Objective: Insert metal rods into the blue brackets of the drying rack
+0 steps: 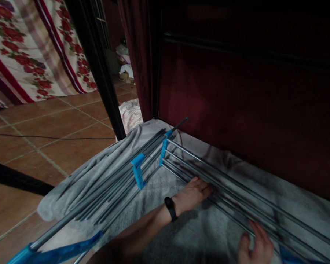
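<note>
A metal drying rack (225, 172) lies folded flat on a grey blanket (198, 234) spread over the tiled floor (44, 121). The left hand (192, 194), with a black wristband (170, 208), reaches into the rods; its fingertips are hidden, so I cannot tell its grip. At four o'clock from it, the right hand (257, 245) rests on the rods, grip released. A blue clip (138, 170) sits at ten o'clock.

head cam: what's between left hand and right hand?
Head view: the grey rack rods run between the left hand and the right hand, lying on the grey blanket. Nothing else shows there.
</note>
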The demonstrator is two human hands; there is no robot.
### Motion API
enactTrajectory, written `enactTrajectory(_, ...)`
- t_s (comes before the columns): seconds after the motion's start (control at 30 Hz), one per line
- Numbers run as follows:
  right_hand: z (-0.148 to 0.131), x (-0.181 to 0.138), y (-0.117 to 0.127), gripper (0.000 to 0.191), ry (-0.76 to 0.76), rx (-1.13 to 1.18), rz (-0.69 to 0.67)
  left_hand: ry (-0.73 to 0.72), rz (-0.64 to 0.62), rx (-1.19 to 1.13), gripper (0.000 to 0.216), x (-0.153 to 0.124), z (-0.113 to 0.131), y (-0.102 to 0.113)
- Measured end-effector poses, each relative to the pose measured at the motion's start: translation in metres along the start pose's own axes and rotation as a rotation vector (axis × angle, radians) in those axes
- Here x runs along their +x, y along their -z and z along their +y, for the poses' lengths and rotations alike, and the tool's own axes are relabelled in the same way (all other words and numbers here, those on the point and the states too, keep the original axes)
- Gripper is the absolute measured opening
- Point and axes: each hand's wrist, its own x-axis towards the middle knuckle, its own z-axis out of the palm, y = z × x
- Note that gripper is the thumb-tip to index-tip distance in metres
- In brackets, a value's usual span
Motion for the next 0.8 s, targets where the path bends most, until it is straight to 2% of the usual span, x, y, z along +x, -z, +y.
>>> enactTrajectory(0.1,-0.029,0.019,-0.023,0.057,0.138,-0.1,-0.127,0.003,0.016,0.003,0.029,0.002,-0.001,-0.001)
enactTrajectory(0.17,-0.038,0.033,-0.031,0.057,0.179,-0.163,-0.225,0.001,0.026,0.004,0.028,0.003,0.0,-0.002)
enactTrajectory(0.27,-0.036,0.047,-0.033,0.054,0.198,-0.183,-0.338,0.019,0.091,-0.024,0.025,-0.002,0.003,-0.003)
enactTrajectory(0.33,-0.031,0.051,-0.032,0.053,0.19,-0.165,-0.374,0.105,0.219,-0.067,0.026,-0.014,0.0,-0.004)
enactTrajectory(0.43,-0.025,0.049,-0.032,0.053,0.168,-0.099,-0.392,0.431,0.575,-0.135,0.019,-0.043,-0.019,-0.005)
enactTrajectory(0.5,-0.024,0.046,-0.034,0.053,0.162,-0.073,-0.396,0.743,0.865,-0.151,0.012,-0.062,-0.044,-0.004)
enactTrajectory(0.57,-0.024,0.044,-0.036,0.053,0.162,-0.081,-0.389,1.0,1.057,-0.171,0.018,-0.074,-0.072,-0.002)
enactTrajectory(0.6,-0.023,0.043,-0.036,0.053,0.165,-0.089,-0.383,1.068,1.097,-0.201,0.03,-0.076,-0.086,-0.002)
enactTrajectory(0.67,-0.022,0.043,-0.038,0.054,0.178,-0.1,-0.366,1.106,1.081,-0.33,0.05,-0.075,-0.106,-0.002)
enactTrajectory(0.73,-0.019,0.042,-0.04,0.054,0.195,-0.101,-0.344,1.054,1.015,-0.493,0.057,-0.069,-0.117,-0.004)
enactTrajectory(0.8,-0.015,0.041,-0.042,0.053,0.206,-0.102,-0.329,0.983,0.961,-0.615,0.054,-0.063,-0.121,-0.005)
